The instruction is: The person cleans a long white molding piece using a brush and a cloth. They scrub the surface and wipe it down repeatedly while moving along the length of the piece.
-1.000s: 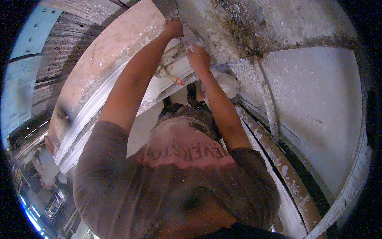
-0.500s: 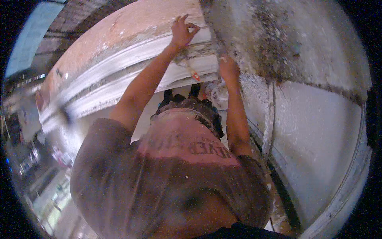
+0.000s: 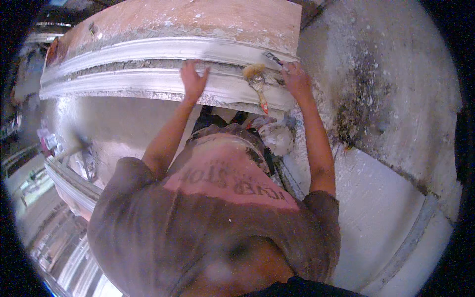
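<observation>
On the white moulding (image 3: 148, 79), left hand (image 3: 193, 79), brush (image 3: 257, 81), right hand (image 3: 296, 79).

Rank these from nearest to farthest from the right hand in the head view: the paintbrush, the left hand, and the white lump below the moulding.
1. paintbrush: just left of the right hand, lying on the white plaster moulding.
2. white lump: below the right hand, under the moulding's end.
3. left hand: farthest, flat on the moulding beyond the brush.

1 head-worn fisheye view, steeply downward, close over the person's chest and raised forearms.
</observation>
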`<state>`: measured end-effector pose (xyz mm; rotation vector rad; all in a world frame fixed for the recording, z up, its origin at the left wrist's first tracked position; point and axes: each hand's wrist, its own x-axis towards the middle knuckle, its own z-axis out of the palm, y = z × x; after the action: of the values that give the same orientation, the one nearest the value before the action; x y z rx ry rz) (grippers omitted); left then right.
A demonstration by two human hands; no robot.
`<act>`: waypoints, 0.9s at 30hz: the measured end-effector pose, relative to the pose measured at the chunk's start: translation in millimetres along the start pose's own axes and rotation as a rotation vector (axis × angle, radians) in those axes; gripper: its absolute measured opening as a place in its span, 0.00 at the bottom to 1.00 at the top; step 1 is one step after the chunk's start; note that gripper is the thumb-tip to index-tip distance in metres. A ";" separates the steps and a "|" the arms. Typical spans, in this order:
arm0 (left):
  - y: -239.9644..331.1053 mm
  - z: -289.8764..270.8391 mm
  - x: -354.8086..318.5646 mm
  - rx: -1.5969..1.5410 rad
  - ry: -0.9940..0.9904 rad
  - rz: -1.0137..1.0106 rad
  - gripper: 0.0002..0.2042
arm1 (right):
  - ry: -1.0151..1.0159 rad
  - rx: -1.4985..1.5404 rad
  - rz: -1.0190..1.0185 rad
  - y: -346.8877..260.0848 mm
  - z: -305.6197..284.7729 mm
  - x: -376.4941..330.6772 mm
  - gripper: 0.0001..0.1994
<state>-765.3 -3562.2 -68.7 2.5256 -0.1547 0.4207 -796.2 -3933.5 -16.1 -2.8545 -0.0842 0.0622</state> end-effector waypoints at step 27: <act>-63.8 -28.9 18.5 -0.010 -0.045 -0.203 0.21 | -0.359 -0.158 -0.560 -195.6 22.3 185.8 0.14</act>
<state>-742.8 -3493.4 -72.9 2.5103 0.0826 0.2817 -622.1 -3728.0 11.5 -2.8214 -0.9879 0.4641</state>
